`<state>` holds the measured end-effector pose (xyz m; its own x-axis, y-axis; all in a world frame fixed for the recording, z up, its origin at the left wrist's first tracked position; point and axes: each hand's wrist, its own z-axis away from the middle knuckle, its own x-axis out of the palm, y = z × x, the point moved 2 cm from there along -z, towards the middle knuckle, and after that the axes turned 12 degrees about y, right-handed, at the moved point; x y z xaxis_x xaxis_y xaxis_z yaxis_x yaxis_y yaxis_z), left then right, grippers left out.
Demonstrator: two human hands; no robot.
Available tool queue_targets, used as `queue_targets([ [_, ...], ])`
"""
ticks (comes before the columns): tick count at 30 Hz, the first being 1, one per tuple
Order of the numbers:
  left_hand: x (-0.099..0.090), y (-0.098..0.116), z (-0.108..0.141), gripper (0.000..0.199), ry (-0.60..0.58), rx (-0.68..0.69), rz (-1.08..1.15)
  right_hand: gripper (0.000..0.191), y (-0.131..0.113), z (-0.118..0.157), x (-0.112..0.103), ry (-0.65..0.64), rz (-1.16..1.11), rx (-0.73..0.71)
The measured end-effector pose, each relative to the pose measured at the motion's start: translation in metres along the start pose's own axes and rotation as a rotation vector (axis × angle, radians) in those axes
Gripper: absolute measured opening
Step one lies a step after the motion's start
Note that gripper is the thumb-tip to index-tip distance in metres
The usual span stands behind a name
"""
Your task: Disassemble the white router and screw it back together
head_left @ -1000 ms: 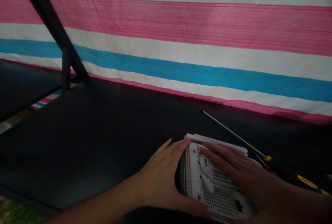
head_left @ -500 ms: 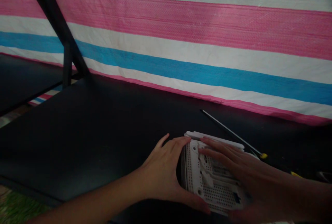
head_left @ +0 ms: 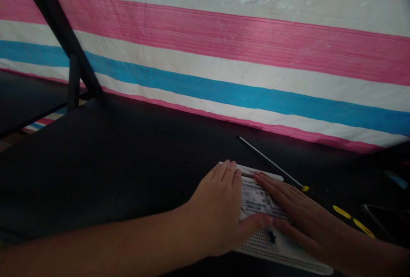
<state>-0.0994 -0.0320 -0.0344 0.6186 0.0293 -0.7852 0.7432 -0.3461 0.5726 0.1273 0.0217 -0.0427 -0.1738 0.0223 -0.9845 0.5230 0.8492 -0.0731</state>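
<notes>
A white perforated plastic casing [head_left: 259, 240] with a printed label [head_left: 254, 198] lies on the black table [head_left: 134, 153]. My left hand [head_left: 221, 208] rests over its left side, fingers together at the far edge and thumb stretched across the casing. Flat on the right part lies my right hand [head_left: 297, 208], its fingers extended toward the far edge and its thumb near my left thumb. Beyond the casing is a long screwdriver [head_left: 272, 159] with a yellow and black handle, which runs beside my right hand.
A dark flat object with a pale rim [head_left: 381, 219] lies at the right. Behind the table hangs a striped pink, white and blue sheet [head_left: 224, 67]. A black metal frame [head_left: 60, 33] stands at the left.
My left hand has moved from the casing's left edge onto its top. My right hand has shifted right, and more of the label and the screwdriver handle shows. The view has shifted slightly.
</notes>
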Motion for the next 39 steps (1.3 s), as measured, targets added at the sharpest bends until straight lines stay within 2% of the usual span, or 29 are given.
queue_targets([
  [3,0.014,0.006,-0.006,0.085,-0.036,0.024,-0.067,0.073,-0.002,-0.002,0.002,0.035,-0.024,-0.006],
  [6,0.02,0.004,-0.006,0.084,-0.034,0.046,-0.1,0.07,-0.003,-0.004,0.002,0.07,-0.062,-0.007],
  [18,0.017,0.004,-0.005,0.082,-0.017,0.068,-0.14,0.064,-0.006,-0.004,0.002,0.003,-0.108,0.059],
  [25,0.004,-0.008,-0.005,0.115,-0.219,0.131,0.013,0.065,-0.006,-0.004,0.002,-0.029,-0.152,0.088],
  [30,0.006,-0.011,-0.005,0.116,-0.151,0.182,-0.077,0.063,-0.008,-0.005,0.0,0.0,-0.154,0.073],
  [36,0.0,-0.009,-0.006,0.12,-0.181,0.219,-0.114,0.061,-0.006,-0.001,-0.001,0.038,-0.117,0.083],
  [39,-0.004,-0.008,-0.004,0.118,-0.173,0.199,-0.129,0.077,-0.003,0.007,-0.004,0.038,-0.103,0.054],
])
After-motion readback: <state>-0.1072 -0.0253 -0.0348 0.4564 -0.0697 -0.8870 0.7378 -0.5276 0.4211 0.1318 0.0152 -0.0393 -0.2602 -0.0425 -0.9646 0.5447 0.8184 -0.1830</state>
